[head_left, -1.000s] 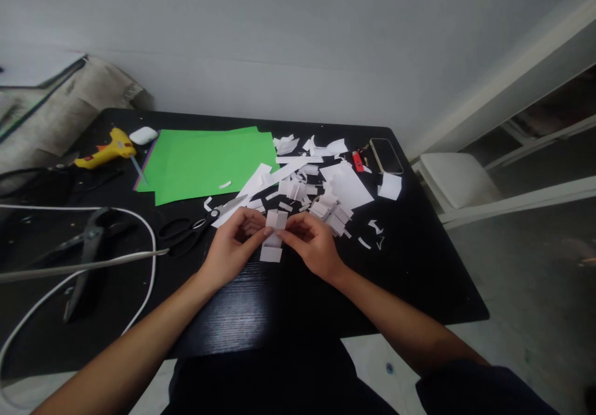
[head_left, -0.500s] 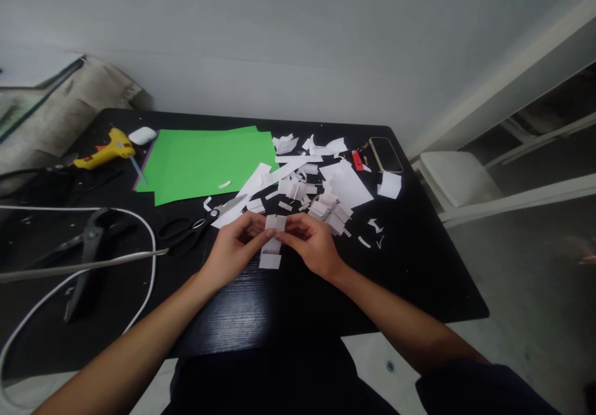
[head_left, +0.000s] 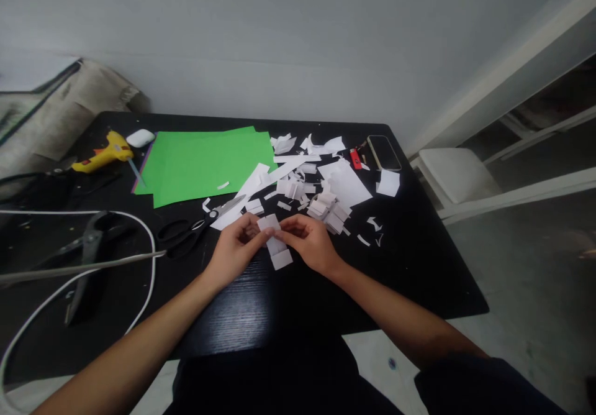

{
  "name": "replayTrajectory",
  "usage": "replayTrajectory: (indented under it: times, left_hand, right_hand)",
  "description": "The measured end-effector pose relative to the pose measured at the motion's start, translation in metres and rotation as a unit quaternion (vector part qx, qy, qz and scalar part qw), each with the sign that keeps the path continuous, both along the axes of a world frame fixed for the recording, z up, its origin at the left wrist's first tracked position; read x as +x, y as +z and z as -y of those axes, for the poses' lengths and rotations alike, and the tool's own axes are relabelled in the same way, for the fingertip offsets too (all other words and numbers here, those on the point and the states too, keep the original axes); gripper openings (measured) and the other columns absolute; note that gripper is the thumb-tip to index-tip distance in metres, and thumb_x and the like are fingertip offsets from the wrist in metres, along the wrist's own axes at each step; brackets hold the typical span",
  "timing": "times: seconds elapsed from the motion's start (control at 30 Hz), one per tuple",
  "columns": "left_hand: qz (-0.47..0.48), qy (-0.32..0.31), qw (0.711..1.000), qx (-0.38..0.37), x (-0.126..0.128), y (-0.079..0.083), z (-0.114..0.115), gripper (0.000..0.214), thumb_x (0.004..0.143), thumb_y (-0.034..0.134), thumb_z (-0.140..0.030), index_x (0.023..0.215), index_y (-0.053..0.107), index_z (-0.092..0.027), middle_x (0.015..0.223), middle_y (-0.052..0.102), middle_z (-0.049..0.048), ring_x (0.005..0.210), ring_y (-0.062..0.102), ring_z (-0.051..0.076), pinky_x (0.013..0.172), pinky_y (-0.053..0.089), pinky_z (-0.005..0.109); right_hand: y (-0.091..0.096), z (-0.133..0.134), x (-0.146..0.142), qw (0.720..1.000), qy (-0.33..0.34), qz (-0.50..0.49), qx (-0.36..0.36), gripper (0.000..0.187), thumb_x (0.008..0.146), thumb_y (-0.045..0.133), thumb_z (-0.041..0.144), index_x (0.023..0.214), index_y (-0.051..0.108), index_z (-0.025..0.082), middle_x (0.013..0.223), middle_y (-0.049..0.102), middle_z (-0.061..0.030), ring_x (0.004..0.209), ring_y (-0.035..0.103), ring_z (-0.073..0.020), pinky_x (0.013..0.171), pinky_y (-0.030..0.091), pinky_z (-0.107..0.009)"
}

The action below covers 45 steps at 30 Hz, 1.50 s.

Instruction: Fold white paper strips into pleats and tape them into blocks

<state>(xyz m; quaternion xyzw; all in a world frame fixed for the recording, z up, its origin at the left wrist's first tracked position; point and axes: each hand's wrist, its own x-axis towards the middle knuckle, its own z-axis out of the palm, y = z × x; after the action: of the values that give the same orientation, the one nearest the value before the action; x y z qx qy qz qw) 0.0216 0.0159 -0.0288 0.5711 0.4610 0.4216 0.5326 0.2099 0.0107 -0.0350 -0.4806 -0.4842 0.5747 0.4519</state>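
- Folded paper strip (head_left: 276,245) hangs between my two hands, above the near middle of the black table (head_left: 410,272).
- My left hand (head_left: 235,251) and right hand (head_left: 311,245) both pinch its upper end, fingers closed.
- Scissors (head_left: 193,228) lie just left; white scraps (head_left: 328,207) behind.

Soft, diffuse light fills the scene: the pale wall (head_left: 298,42) reads bright, the black table (head_left: 419,266) dim, with a faint sheen near the body. Wide-angle distortion bends the edges, and fine detail is slightly soft.
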Motion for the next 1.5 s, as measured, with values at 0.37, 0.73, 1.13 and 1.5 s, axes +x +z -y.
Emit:
replayTrajectory:
  times: [0.37,0.73,1.13,1.5]
  left_hand:
    - [-0.029,-0.034,0.999,-0.022,-0.003,0.0,-0.006,0.025,0.091,0.071,-0.04,0.083,0.067,-0.017,0.065,0.072,-0.0001,0.057,0.069,0.014,0.059,0.051,0.024]
    - [-0.019,-0.015,0.999,-0.028,-0.002,0.001,-0.007,0.02,0.089,0.073,-0.035,0.084,0.066,-0.017,0.062,0.072,-0.0008,0.055,0.068,0.013,0.056,0.05,0.023]
    - [-0.022,-0.076,0.996,-0.046,-0.006,-0.001,-0.004,0.027,0.092,0.068,-0.04,0.079,0.065,-0.017,0.066,0.07,0.0005,0.053,0.061,0.01,0.053,0.05,0.021]
    - [-0.079,-0.092,0.993,0.01,-0.007,0.001,-0.001,0.032,0.095,0.066,-0.045,0.078,0.063,-0.018,0.066,0.066,-0.001,0.055,0.06,0.011,0.053,0.047,0.021]
  right_hand:
    - [-0.004,-0.005,0.004,0.999,0.003,0.025,0.027,0.02,0.077,0.086,0.036,0.09,0.083,0.022,0.09,0.083,-0.0039,0.084,0.078,-0.0211,0.083,0.062,-0.036]
    - [0.002,-0.004,0.004,1.0,0.013,0.015,-0.003,0.019,0.075,0.086,0.037,0.086,0.079,0.022,0.087,0.08,-0.0023,0.081,0.074,-0.0183,0.082,0.06,-0.034]
    - [0.007,-0.004,0.004,0.997,-0.007,-0.034,-0.068,0.029,0.068,0.09,0.038,0.083,0.073,0.021,0.081,0.073,0.0006,0.078,0.068,-0.0159,0.079,0.056,-0.03]
    - [0.004,-0.002,0.005,0.999,-0.005,0.004,-0.035,0.032,0.07,0.09,0.046,0.086,0.08,0.021,0.088,0.081,-0.0041,0.082,0.076,-0.0202,0.082,0.061,-0.034]
